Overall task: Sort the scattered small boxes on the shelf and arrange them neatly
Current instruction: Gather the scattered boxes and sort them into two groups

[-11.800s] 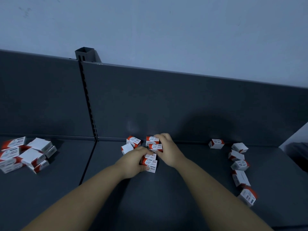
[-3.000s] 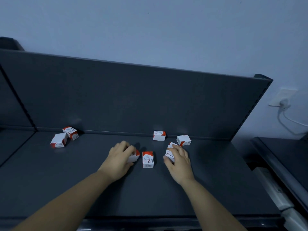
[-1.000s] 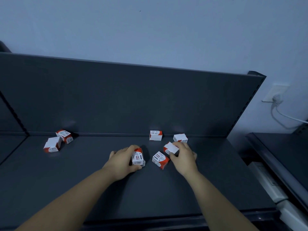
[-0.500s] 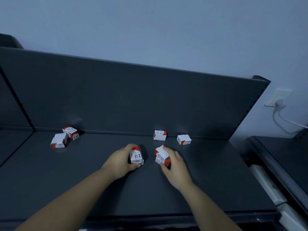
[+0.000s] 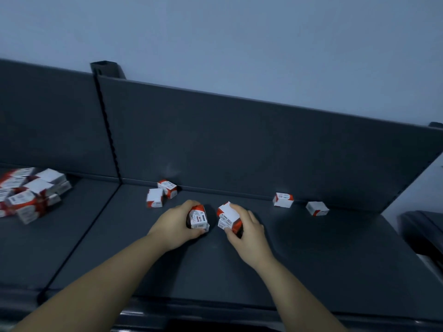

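Note:
Small white-and-red boxes lie on a dark grey shelf [image 5: 311, 259]. My left hand [image 5: 176, 224] grips a few stacked boxes [image 5: 198, 218] at the shelf's middle. Just to the right, my right hand [image 5: 247, 230] holds a second small stack of boxes [image 5: 229, 215], its fingers curled round it. The two stacks are a short gap apart. Two loose boxes [image 5: 161, 194] lie by the back panel to the left. One box [image 5: 283, 200] and another box [image 5: 317, 208] lie at the back right.
A pile of larger white-and-red boxes [image 5: 28, 192] sits in the neighbouring bay at far left, past a slotted upright [image 5: 107, 125]. The dark back panel [image 5: 239, 144] closes off the rear. A dark object [image 5: 422, 231] stands beyond the shelf's right end.
The view has swung left, bringing the left bay's pile into sight. Both hands keep their boxes; over the last second my right hand gathered two boxes into one stack.

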